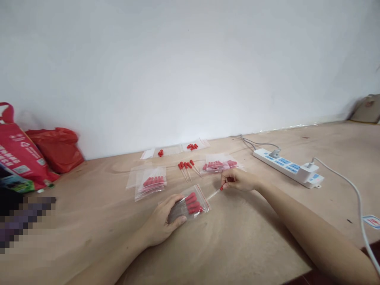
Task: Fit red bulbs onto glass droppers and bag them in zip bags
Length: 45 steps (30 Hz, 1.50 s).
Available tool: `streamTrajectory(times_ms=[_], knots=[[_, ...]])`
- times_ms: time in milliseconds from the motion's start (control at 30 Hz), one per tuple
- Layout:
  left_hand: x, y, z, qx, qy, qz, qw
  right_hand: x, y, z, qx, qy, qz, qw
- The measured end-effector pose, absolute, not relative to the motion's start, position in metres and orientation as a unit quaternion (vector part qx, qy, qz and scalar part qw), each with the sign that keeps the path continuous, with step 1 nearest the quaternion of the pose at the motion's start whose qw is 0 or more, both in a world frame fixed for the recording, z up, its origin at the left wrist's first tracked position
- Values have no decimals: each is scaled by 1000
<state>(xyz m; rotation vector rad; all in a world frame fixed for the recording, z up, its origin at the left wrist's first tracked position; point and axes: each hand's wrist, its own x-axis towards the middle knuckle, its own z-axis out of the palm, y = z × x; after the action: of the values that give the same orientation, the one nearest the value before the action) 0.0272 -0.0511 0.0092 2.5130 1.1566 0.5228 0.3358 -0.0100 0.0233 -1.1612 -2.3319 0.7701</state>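
My left hand (166,219) grips a clear zip bag (175,215) with its thumb on the near side and its fingers on the far side. Inside the bag lie several droppers with red rubber bulbs (192,200), and its red-striped mouth points right. A single dropper (214,194) is pinched by its red bulb in my right hand (234,180); its clear tube points left, with the tip at the bag's mouth. Whether that tip is inside the bag, I cannot tell. Loose droppers (187,166) lie beyond the bag, bulbs facing the wall.
Filled zip bags (152,182) lie left and more bags (218,164) lie right. Near the wall are loose red bulbs (192,147) and clear tubes (172,151). A power strip (285,166) with a white cable (353,184) sits right; red bags (59,148) stand left.
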Motion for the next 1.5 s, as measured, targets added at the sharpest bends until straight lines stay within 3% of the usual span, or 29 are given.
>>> streamTrajectory(times_ms=[667, 900, 1033, 1167, 1333, 1500], knots=[[27, -50, 11, 883, 407, 175, 154, 317, -8, 11, -456, -819, 212, 275], [28, -51, 12, 886, 403, 174, 150, 306, -10, 4, -420, -819, 288, 266], [29, -51, 12, 886, 402, 174, 153, 288, -14, -4, -380, -810, 329, 300], [28, -51, 12, 888, 391, 187, 156, 266, -17, -13, -360, -731, 455, 361], [29, -51, 11, 888, 388, 189, 157, 250, -16, -22, -456, -633, 458, 425], [29, -51, 11, 886, 389, 195, 162, 244, -20, -18, -496, -598, 494, 390]])
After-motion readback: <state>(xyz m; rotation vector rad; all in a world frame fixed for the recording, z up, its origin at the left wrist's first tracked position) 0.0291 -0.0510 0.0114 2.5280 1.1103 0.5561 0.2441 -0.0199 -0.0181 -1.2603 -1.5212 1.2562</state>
